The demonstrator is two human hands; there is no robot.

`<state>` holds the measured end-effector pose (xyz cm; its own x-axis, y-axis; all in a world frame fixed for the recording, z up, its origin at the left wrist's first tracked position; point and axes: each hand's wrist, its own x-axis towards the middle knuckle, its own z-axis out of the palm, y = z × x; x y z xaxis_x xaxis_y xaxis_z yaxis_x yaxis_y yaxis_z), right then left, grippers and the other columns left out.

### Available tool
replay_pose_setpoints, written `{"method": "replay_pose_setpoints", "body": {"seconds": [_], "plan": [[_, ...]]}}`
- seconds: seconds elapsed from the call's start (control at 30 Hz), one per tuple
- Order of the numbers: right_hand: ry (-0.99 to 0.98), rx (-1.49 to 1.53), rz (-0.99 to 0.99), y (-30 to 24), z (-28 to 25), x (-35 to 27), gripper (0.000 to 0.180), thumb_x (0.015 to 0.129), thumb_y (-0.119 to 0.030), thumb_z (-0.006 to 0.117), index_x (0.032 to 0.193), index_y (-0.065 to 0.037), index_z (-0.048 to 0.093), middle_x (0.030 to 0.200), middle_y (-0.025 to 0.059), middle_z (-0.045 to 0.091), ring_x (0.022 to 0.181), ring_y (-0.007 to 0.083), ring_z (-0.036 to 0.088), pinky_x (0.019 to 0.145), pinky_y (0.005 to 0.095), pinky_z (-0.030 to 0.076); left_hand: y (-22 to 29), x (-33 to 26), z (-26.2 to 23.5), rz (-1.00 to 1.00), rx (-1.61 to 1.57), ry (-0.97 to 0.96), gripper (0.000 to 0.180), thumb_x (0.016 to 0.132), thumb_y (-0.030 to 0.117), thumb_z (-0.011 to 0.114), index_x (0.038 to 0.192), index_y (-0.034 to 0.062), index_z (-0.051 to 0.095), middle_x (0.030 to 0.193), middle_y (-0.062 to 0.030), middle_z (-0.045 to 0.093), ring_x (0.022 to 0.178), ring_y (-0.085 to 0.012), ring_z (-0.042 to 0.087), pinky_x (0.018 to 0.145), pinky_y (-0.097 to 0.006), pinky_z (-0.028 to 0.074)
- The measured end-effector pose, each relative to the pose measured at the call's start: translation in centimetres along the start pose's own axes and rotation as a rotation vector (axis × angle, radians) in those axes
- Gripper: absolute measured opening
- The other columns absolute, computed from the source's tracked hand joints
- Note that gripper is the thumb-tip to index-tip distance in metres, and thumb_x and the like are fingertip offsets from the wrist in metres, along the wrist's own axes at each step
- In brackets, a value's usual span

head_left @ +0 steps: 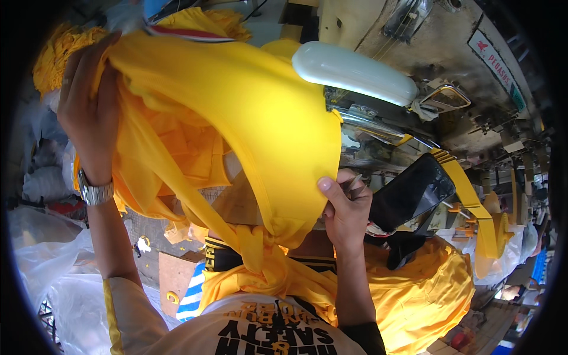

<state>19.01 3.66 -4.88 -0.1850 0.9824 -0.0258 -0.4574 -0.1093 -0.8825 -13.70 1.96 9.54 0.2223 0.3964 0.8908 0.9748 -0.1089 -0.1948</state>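
Note:
A yellow knit garment (278,130) is stretched between my hands across the middle of the view. On the far left, my left hand (89,112), with a metal-banded watch at the wrist, is closed on a raised fold of it. My right hand (349,210) pinches the garment's right edge between thumb and fingers. Pointed metal blades, like small thread snips (355,186), stick out from the same hand; their grip is hidden in the palm. Just above that edge are the metal parts of a sewing machine (370,121).
A long white lamp (355,72) overhangs the garment by the machine body (473,53). Right of my right hand sits a black phone (414,192), beside a hanging yellow strip (470,192). More yellow cloth (420,284) lies at lower right; clear plastic (65,296) lies at left.

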Motion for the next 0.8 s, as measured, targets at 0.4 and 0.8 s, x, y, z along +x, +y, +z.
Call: {"method": "replay_pose_setpoints", "body": {"seconds": [0.4, 0.8], "plan": [[-0.03, -0.266, -0.059, -0.6, -0.1, 0.4, 0.012, 0.084, -0.006, 0.073, 0.082, 0.0, 0.063, 0.066, -0.0052, 0.057, 0.056, -0.0019, 0.044, 0.049, 0.016, 0.034, 8.9, -5.2, 5.9, -0.057, -0.291, -0.266, 0.044, 0.08, 0.016, 0.072, 0.122, 0.0098, 0.061, 0.12, -0.0118, 0.061, 0.113, -0.0324, 0.055, 0.098, -0.043, 0.044], [-0.002, -0.228, -0.051, -1.4, 0.7, 0.8, 0.013, 0.085, -0.009, 0.073, 0.082, 0.0, 0.065, 0.064, -0.0027, 0.058, 0.048, -0.0005, 0.043, 0.044, 0.0168, 0.032, 16.6, -14.8, -4.2, -0.169, -0.633, -0.694, 0.021, 0.08, 0.013, 0.071, 0.099, 0.0058, 0.066, 0.094, -0.0087, 0.062, 0.082, -0.0271, 0.058, 0.075, -0.035, 0.042]]}}
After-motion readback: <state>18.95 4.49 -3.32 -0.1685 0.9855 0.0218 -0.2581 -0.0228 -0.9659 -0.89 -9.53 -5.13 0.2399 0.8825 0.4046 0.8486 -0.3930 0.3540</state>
